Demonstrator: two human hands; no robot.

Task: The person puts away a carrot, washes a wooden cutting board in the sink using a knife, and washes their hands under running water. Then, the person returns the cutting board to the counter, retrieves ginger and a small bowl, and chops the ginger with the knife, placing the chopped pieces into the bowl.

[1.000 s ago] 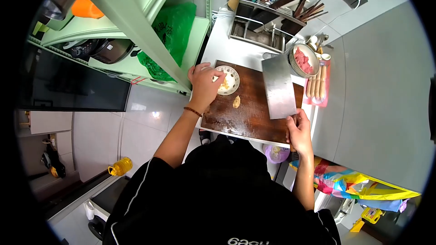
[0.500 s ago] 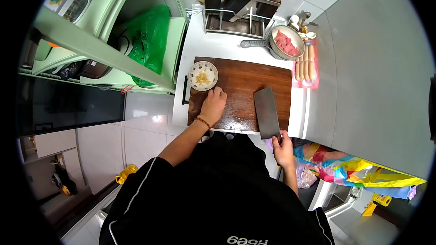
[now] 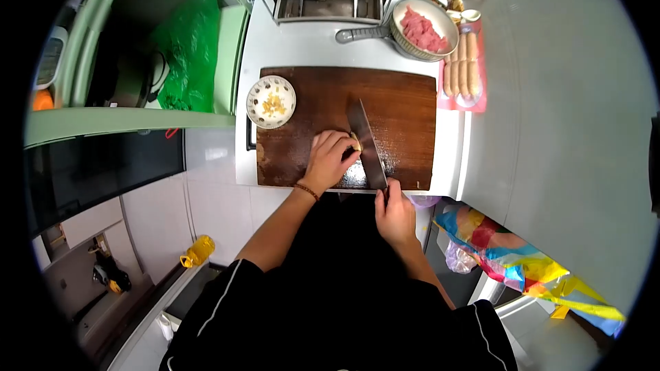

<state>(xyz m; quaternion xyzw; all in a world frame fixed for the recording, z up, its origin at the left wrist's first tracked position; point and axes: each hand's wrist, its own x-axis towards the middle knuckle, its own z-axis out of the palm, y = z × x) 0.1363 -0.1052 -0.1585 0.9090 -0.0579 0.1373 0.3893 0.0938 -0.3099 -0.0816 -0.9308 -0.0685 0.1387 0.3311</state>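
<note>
On the dark wooden cutting board [image 3: 316, 89], my left hand [image 3: 331, 158] holds a small pale yellowish piece [image 3: 355, 142] under its curled fingertips. My right hand [image 3: 395, 214] is closed round the handle of a broad cleaver [image 3: 369, 148]. The blade stands nearly on edge just right of the piece, close to my left fingertips; whether it touches the piece is hard to tell. A patterned white bowl [image 3: 271, 102] with small yellowish bits in it rests at the board's upper left corner.
Behind the board a pan [image 3: 425, 29] holds pink meat, its handle pointing left. Packed sausages [image 3: 462, 69] lie right of it. A metal knife rack [image 3: 330, 7] stands at the back. Green shelving [image 3: 130, 120] with a green bag [image 3: 189, 55] is at the left, a grey panel [image 3: 557, 110] at the right.
My left hand has left the bowl and come down to the piece on the board. The cleaver has moved left beside it and turned on edge. The view has shifted too.
</note>
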